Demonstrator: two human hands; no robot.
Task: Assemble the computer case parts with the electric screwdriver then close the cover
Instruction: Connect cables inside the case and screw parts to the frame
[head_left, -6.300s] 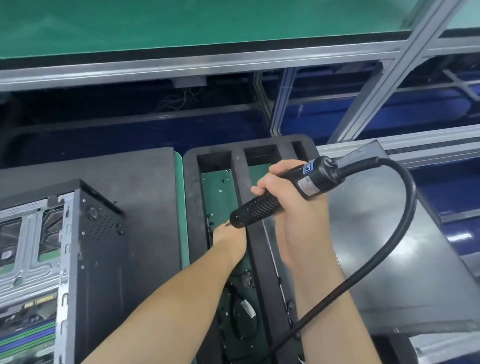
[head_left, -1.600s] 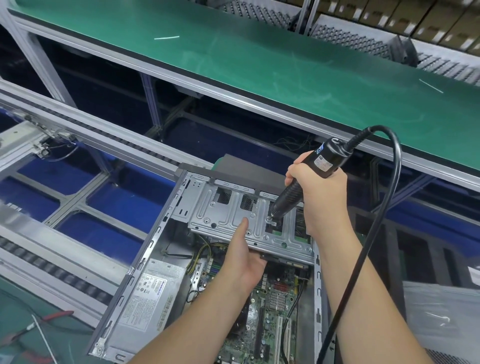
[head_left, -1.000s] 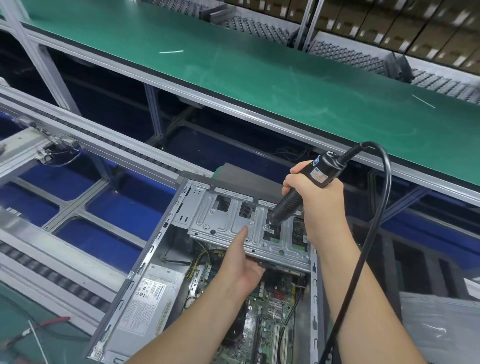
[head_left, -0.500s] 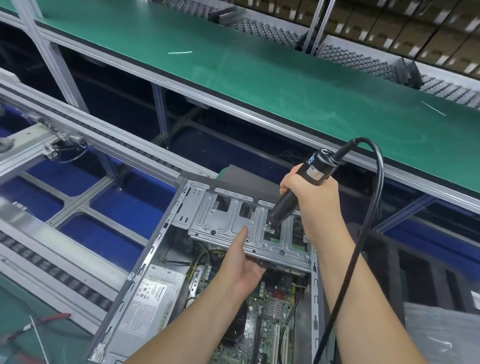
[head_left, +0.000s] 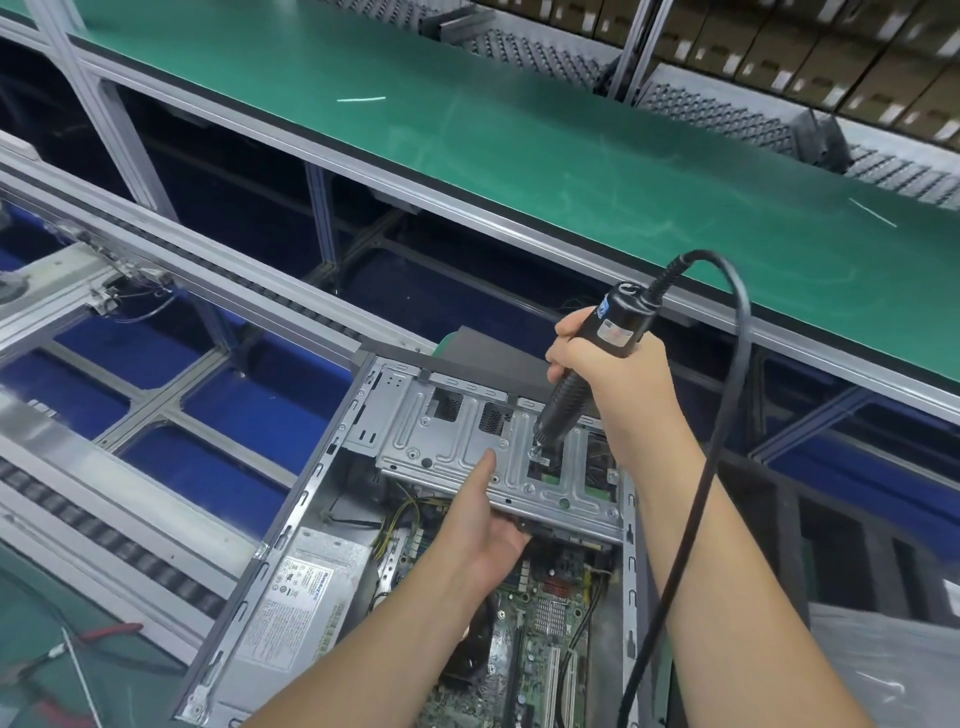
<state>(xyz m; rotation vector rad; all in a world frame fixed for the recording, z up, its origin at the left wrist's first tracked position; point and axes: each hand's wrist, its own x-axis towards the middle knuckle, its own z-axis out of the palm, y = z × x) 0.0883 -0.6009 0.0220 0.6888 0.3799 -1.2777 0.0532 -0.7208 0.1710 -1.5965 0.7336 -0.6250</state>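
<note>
Head view: right hand (head_left: 618, 384) grips screwdriver (head_left: 582, 374); left hand (head_left: 483, 530) clasps bracket (head_left: 467, 447).

labels present — none legible

A long green belt (head_left: 519, 145) on a grey metal frame (head_left: 322, 218) runs from ten o'clock down to three o'clock. Beyond it, at one o'clock, brown cartons (head_left: 779, 47) fill shelves above perforated metal trays (head_left: 717, 109). At nine o'clock a roller track (head_left: 104, 525) crosses blue panels (head_left: 260, 415). Red-handled pliers (head_left: 104, 631) lie at seven o'clock.
</note>
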